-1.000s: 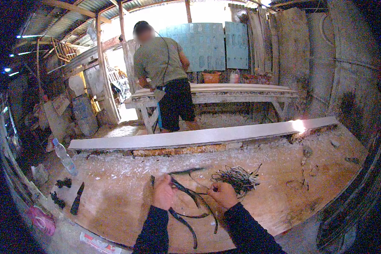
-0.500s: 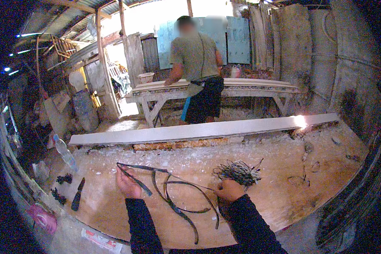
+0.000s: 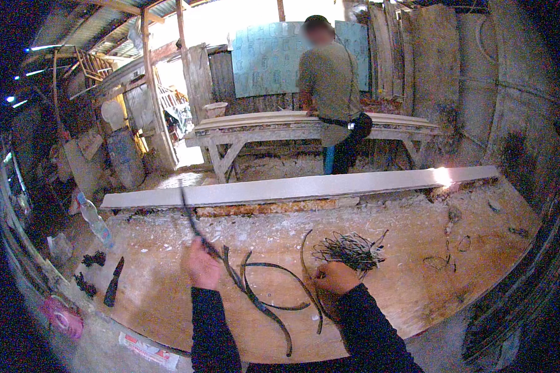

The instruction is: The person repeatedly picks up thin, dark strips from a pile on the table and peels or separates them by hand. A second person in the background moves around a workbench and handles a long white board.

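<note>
Two hands work over dark strips on a dusty wooden desk (image 3: pixel 417 292). Left hand (image 3: pixel 202 266) is closed around one strip (image 3: pixel 191 219), lifting its far end up off the desk. Right hand (image 3: pixel 335 277) is closed on another strip (image 3: pixel 311 286), beside a tangle of thin wires (image 3: pixel 350 248). More curved strips (image 3: pixel 264 304) lie between the hands. Across the desk runs a pale plank (image 3: pixel 292 188); beyond it a person (image 3: pixel 333 93) stands at a bench (image 3: pixel 280 124).

Left hand (image 3: pixel 202 264) raised and fisted, right hand (image 3: pixel 334 278) lower, fingers curled, both forearms dark-sleeved.
</note>
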Demonstrator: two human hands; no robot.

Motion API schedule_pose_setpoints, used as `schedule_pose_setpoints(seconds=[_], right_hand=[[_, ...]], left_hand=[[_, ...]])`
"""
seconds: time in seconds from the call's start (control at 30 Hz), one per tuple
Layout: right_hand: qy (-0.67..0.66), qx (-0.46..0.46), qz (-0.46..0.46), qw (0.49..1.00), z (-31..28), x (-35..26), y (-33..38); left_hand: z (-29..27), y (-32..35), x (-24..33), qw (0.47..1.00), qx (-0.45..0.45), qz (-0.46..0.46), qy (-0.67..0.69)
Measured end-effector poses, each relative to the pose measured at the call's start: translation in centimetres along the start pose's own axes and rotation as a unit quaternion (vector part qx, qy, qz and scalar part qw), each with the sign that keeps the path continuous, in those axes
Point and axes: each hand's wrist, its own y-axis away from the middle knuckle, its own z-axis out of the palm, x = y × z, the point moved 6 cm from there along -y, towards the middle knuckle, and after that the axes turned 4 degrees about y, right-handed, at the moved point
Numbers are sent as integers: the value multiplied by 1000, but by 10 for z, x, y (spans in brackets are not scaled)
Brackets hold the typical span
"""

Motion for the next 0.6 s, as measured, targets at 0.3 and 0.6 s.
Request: schedule_pose_setpoints(seconds=[0.3,0.6], right_hand=[[-341,37,-8,939,-16,-29,5],[-445,21,-2,895,-3,-27,2]], left_hand=[[76,65,-100,872,-197,-132,-429],[80,75,-117,884,-240,-190,-354]])
